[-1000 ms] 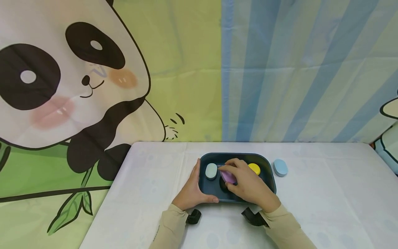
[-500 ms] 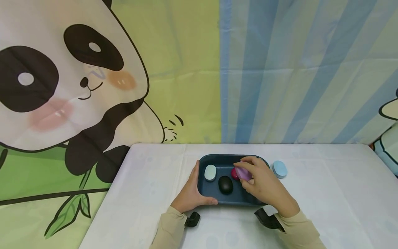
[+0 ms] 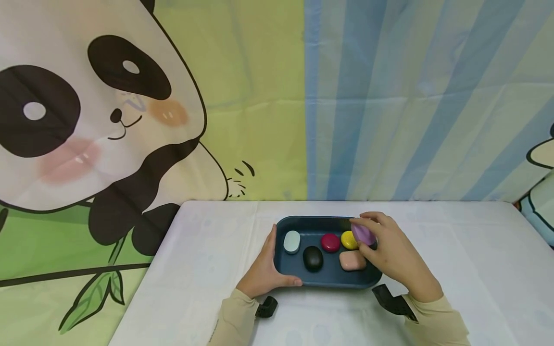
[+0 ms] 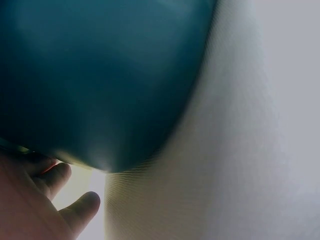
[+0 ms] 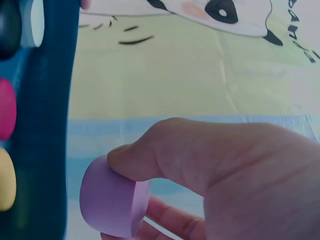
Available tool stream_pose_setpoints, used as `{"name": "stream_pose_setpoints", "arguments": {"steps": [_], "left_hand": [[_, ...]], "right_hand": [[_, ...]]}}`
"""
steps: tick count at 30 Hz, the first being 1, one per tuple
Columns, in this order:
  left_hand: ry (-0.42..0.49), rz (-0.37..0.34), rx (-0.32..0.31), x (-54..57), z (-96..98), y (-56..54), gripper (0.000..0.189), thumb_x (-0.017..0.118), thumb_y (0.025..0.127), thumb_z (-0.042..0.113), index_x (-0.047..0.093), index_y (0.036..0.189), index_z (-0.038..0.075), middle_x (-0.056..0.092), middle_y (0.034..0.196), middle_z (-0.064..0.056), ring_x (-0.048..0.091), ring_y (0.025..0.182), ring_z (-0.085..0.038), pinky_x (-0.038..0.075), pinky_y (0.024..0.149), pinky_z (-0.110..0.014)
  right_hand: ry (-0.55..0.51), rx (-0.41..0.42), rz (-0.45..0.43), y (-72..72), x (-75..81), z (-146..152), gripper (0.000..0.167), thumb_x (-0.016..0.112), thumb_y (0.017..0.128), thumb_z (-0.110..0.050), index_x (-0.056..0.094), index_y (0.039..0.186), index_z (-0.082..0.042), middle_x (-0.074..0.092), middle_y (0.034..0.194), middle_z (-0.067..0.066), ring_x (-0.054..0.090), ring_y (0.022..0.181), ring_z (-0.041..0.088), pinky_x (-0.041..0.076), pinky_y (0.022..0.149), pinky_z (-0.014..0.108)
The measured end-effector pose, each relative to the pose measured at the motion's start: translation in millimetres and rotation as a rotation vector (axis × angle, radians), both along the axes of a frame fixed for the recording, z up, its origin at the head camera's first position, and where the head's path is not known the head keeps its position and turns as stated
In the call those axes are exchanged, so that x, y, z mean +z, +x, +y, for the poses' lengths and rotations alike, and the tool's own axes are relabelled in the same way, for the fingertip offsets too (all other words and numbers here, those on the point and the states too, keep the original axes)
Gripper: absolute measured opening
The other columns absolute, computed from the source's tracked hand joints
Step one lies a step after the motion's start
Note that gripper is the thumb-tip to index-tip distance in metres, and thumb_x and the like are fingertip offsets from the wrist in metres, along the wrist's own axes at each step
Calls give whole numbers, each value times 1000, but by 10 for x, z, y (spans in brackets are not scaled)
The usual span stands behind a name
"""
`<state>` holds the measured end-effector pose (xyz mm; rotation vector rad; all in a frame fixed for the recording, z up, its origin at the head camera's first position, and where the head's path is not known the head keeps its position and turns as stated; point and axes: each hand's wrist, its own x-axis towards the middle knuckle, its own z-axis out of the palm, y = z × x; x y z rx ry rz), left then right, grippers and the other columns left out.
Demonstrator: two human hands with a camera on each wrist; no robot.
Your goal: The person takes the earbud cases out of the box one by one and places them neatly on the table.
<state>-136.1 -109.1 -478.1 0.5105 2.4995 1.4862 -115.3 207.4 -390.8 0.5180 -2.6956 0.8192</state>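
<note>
Across a white cloth-covered table [image 3: 216, 259], the head view shows a dark blue tray with rounded corners [image 3: 333, 279]; the left hand [image 3: 265, 269] spans its left end, fingers spread wide along the side and thumb at the near edge. Over the tray's right end, the right hand [image 3: 396, 252] pinches a lilac rounded block [image 3: 363, 234] between thumb and fingers; whether the block touches the tray, I cannot tell. Inside the tray lie a pale mint oval block [image 3: 292, 242], a glossy black rounded block [image 3: 313, 259], a crimson oval block [image 3: 331, 242], a yellow round block [image 3: 348, 240] and a peach rounded rectangular block [image 3: 352, 260]. From the left wrist, the tray's smooth outer surface fills the upper left, with the left hand's fingertips below it. From the right wrist, the thumb presses the lilac block's side, fingers opposite, and the crimson block shows at the left edge
</note>
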Motion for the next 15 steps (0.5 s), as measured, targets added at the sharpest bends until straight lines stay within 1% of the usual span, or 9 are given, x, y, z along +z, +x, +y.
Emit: {"name": "stream_pose_setpoints", "arguments": {"steps": [3, 10, 15], "left_hand": [[-9, 2, 2, 9, -3, 7, 143, 96, 63, 43, -8, 161, 32, 0, 168, 5, 7, 153, -18, 23, 119, -49], [5, -7, 5, 4, -4, 11, 143, 97, 63, 41, -7, 161, 32, 1, 168, 6, 7, 153, -18, 23, 119, -50], [-4, 6, 8, -8, 1, 0, 143, 97, 63, 40, -7, 161, 33, 1, 169, 4, 7, 153, -18, 21, 119, -51]], "right_hand": [[0, -12, 13, -5, -2, 81, 48, 78, 79, 1, 69, 126, -6, 57, 129, 19, 56, 110, 38, 54, 82, 51], [-13, -40, 27, -36, -13, 273, 51, 78, 76, 3, 67, 126, -3, 57, 127, 22, 56, 108, 42, 53, 80, 55], [-10, -74, 43, -72, -54, 416, 51, 78, 74, 3, 68, 124, -1, 59, 124, 23, 58, 101, 42, 52, 74, 52]]}}
